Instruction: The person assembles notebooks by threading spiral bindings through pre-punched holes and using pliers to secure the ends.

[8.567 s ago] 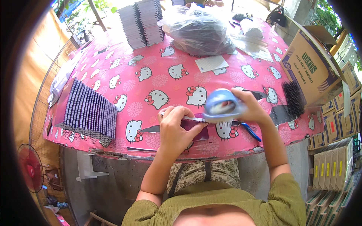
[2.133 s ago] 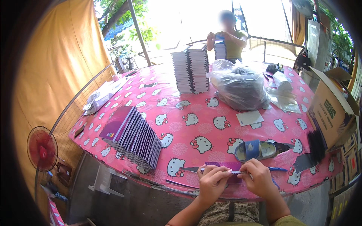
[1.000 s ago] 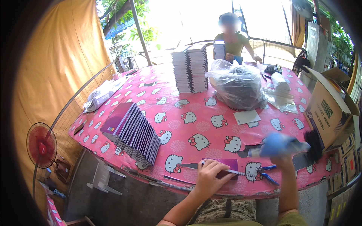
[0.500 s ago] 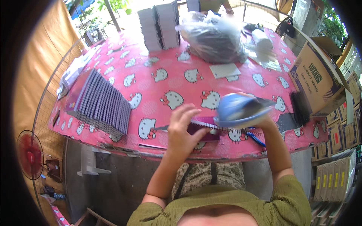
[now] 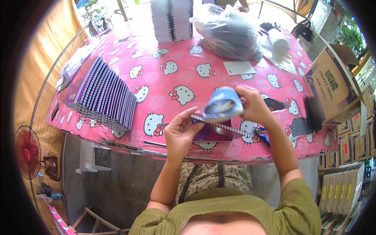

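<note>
Near the table's front edge lies a small purple notebook [image 5: 209, 136] with a pale spiral binding along its upper side. My left hand [image 5: 181, 131] pinches the left end of that binding between thumb and fingers. My right hand [image 5: 252, 105] grips a blue, rounded, hollow tool [image 5: 223, 105] just above the notebook. Motion blurs the tool, so its exact kind cannot be made out. Pliers with blue handles [image 5: 264, 138] rest on the table to the right of the notebook. A large stack of purple spiral notebooks [image 5: 105, 94] stands at the left.
Behind are tall stacks of spiral notebooks [image 5: 172, 21] and a bulging clear plastic bag [image 5: 229, 37]. A white card [image 5: 239, 67] lies mid-table. Black coils [image 5: 312, 113] sit by an open carton [image 5: 331, 84] at right. Another person's arm [image 5: 243, 6] shows at the far side.
My right hand has swung the blue tool left and tilted it, so its hollow faces me. My left hand has shifted slightly left along the notebook. The view has also moved a little.
</note>
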`<state>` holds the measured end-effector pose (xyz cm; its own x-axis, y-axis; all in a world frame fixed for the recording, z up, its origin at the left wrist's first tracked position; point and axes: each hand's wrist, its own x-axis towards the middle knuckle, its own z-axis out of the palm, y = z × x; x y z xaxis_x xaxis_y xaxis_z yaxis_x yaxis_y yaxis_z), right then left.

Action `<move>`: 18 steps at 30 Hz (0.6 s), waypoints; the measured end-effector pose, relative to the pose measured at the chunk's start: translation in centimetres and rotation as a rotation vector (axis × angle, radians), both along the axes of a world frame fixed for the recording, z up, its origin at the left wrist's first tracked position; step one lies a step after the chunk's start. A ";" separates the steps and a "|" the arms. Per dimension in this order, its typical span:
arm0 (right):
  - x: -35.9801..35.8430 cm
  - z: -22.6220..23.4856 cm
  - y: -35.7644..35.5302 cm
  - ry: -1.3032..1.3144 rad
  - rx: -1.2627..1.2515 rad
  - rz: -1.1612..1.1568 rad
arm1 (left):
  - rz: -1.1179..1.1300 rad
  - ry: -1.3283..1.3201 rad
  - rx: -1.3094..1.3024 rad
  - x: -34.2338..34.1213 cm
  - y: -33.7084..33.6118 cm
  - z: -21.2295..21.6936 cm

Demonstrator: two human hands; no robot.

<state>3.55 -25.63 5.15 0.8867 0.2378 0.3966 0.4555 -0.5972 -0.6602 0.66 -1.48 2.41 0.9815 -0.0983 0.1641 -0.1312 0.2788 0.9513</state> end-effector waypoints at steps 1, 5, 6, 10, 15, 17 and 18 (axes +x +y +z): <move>0.6 0.0 0.2 0.040 -0.078 -0.151 | -0.020 0.022 -0.027 0.1 0.2 0.0; -0.4 0.4 0.8 0.205 0.244 0.170 | -0.024 0.092 -0.107 0.7 0.9 -0.9; -0.3 0.2 0.6 0.166 0.092 0.003 | -0.044 0.097 -0.118 0.9 1.1 -0.9; -1.2 -0.7 -2.5 0.013 -0.349 -0.558 | -0.101 0.074 -0.141 1.0 1.6 -1.4; -4.4 -3.1 -8.5 0.114 -0.605 -0.690 | -0.147 -0.052 -0.036 2.3 1.1 -0.4; -6.5 -2.7 -7.6 -0.038 -0.578 -0.620 | -0.091 -0.170 -0.027 2.3 1.3 0.2; -8.0 -2.1 -7.5 -0.030 -0.595 -0.632 | -0.040 -0.248 -0.081 2.1 1.0 2.1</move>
<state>-4.43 -33.10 3.03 0.9136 -0.1207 0.3883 -0.0662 -0.9863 -0.1508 2.73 -0.50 4.49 0.9057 -0.1130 0.4085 -0.3452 0.3623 0.8658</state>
